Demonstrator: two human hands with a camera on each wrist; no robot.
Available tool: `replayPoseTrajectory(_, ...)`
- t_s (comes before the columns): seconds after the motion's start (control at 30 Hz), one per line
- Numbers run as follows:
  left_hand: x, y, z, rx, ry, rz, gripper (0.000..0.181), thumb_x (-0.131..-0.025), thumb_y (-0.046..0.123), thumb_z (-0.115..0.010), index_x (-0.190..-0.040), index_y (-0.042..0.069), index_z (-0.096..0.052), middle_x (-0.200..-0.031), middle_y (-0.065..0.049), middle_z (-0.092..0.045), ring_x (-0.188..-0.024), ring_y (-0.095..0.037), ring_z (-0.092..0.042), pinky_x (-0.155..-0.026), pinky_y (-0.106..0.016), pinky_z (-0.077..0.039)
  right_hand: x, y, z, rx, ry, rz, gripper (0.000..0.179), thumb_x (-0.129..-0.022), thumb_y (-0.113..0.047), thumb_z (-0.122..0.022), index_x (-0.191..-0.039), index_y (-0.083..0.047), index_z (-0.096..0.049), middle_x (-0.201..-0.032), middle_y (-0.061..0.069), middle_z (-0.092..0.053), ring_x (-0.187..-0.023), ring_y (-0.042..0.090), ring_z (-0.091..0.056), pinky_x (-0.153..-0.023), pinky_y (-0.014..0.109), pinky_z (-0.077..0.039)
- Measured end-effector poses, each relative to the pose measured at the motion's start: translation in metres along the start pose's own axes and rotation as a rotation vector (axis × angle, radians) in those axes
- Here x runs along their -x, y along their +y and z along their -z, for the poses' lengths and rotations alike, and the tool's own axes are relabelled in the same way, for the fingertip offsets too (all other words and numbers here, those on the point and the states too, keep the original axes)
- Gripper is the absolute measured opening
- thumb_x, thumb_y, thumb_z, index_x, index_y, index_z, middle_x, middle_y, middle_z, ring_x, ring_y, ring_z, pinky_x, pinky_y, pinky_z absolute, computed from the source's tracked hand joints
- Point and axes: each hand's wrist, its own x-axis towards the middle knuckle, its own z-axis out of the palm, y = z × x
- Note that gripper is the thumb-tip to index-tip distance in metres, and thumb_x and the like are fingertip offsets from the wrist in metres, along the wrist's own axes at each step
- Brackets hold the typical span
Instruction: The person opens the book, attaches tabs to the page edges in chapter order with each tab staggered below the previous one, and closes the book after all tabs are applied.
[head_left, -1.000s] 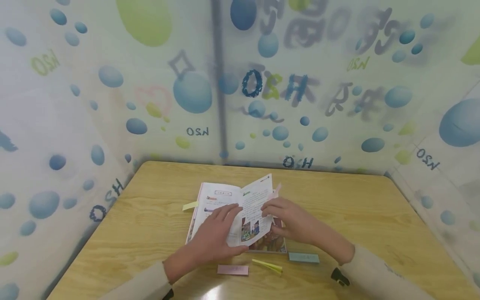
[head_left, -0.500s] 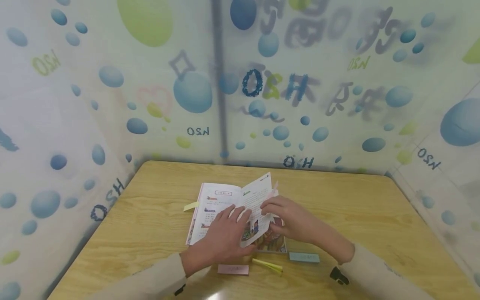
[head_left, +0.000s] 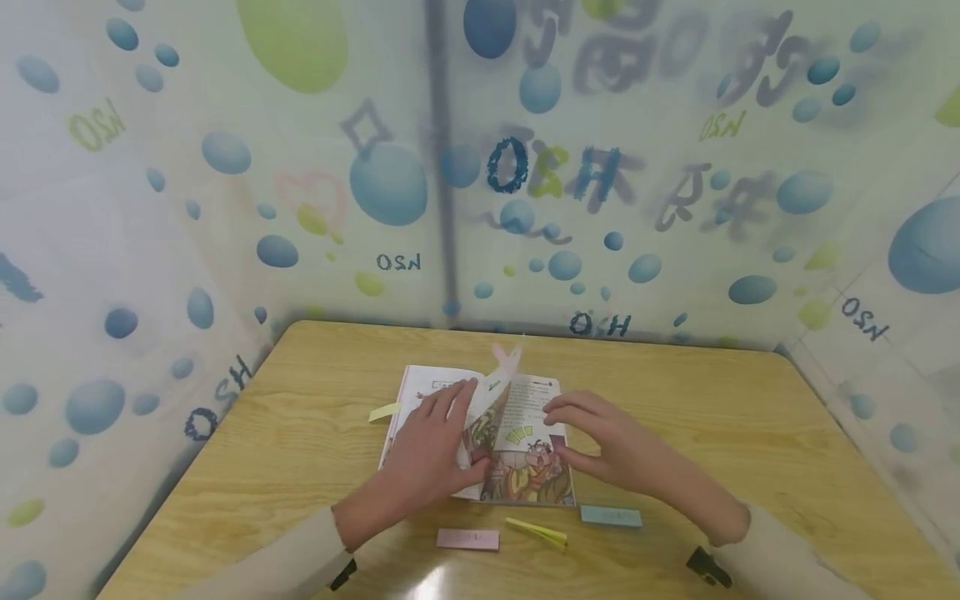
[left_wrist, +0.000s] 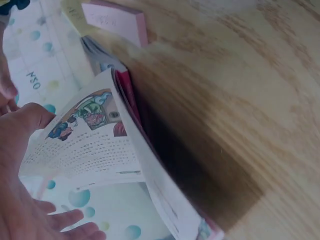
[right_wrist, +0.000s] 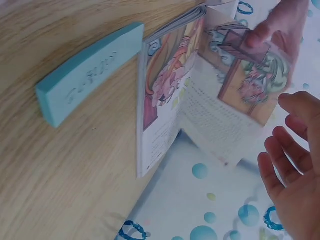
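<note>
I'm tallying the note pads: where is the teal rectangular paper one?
In the head view, the teal rectangular paper pad lies on the brown wooden table, just off the lower right corner of the open illustrated book, right of the yellow paper notes.

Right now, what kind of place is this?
Perhaps a small screened-off study spot: what look like bubble-print curtains marked "H2O" surround the far sides of a wood-grain table, with an open illustrated book on it.

- Book (head_left: 521, 467) is showing multicoloured pictures
- One block (head_left: 468, 540) is showing pink, another block (head_left: 611, 517) teal
- Tabletop (head_left: 712, 408) is showing tan woodgrain
- Wall (head_left: 487, 242) is showing blue, lime spots
</note>
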Motion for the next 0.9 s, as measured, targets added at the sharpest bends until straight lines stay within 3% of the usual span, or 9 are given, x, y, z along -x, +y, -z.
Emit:
replayPoseTrajectory(0.23, 0.005, -0.015, 0.012, 0.061, 0.153, 0.055, 0.114, -0.072, 0.047, -0.088, -0.154, -0.004, -0.026, -0.15, -0.025, -0.04, -0.132, -0.041, -0.044, -0.105, -0.053, -0.043, 0.013, 0.003, 0.0, 0.0, -0.041, -0.039, 0.046, -0.078, 0.001, -0.084, -0.118, -0.008, -0.064, -0.123, 0.002, -0.061, -0.114, 0.022, -0.059, -0.094, 0.037, -0.052)
replayPoseTrajectory(0.37, 0.01, -0.024, 0.011, 0.039, 0.237, 0.078, 0.123, -0.064, 0.045, -0.094, -0.153, -0.003, -0.023, -0.15, -0.029, -0.034, -0.127, -0.046, -0.045, -0.099, -0.055, -0.046, 0.017, 0.004, -0.001, 0.012, -0.06, -0.063, 0.046, -0.078, -0.001, -0.086, -0.117, -0.01, -0.064, -0.122, 0.0, -0.061, -0.114, 0.02, -0.059, -0.094, 0.035, -0.052)
replayPoseTrajectory(0.5, 0.013, -0.03, 0.008, -0.011, 0.312, 0.037, 0.122, -0.057, 0.042, -0.097, -0.147, -0.004, -0.029, -0.146, -0.031, -0.033, -0.119, -0.048, -0.047, -0.092, -0.056, -0.05, 0.02, 0.007, -0.003, 0.01, -0.079, -0.084, 0.044, -0.079, -0.002, -0.085, -0.116, -0.011, -0.064, -0.121, 0.0, -0.061, -0.114, 0.02, -0.059, -0.094, 0.036, -0.053)
replayPoseTrajectory(0.57, 0.013, -0.033, 0.006, -0.04, 0.32, 0.004, 0.12, -0.055, 0.042, -0.098, -0.144, -0.002, -0.032, -0.146, -0.03, -0.034, -0.121, -0.048, -0.045, -0.093, -0.057, -0.048, 0.021, 0.008, -0.004, 0.008, -0.098, -0.097, 0.042, -0.08, -0.003, -0.084, -0.117, -0.01, -0.065, -0.121, 0.001, -0.062, -0.114, 0.021, -0.059, -0.094, 0.037, -0.053)
replayPoseTrajectory(0.7, 0.014, -0.035, 0.006, -0.042, 0.235, -0.055, 0.113, -0.058, 0.04, -0.097, -0.147, 0.006, -0.037, -0.151, -0.027, -0.033, -0.134, -0.049, -0.036, -0.102, -0.062, -0.04, 0.023, 0.01, -0.011, -0.012, -0.201, -0.169, 0.039, -0.084, -0.008, -0.082, -0.12, -0.008, -0.066, -0.123, 0.001, -0.061, -0.116, 0.019, -0.058, -0.094, 0.037, -0.053)
replayPoseTrajectory(0.9, 0.016, -0.034, 0.004, 0.11, -0.012, -0.121, 0.088, -0.077, 0.029, -0.088, -0.152, 0.013, -0.045, -0.157, -0.022, -0.035, -0.142, -0.052, -0.027, -0.109, -0.069, -0.027, 0.022, 0.01, -0.027, -0.078, -0.407, -0.285, 0.047, -0.084, -0.02, -0.085, -0.126, -0.01, -0.065, -0.133, 0.003, -0.058, -0.12, 0.02, -0.055, -0.1, 0.039, -0.049)
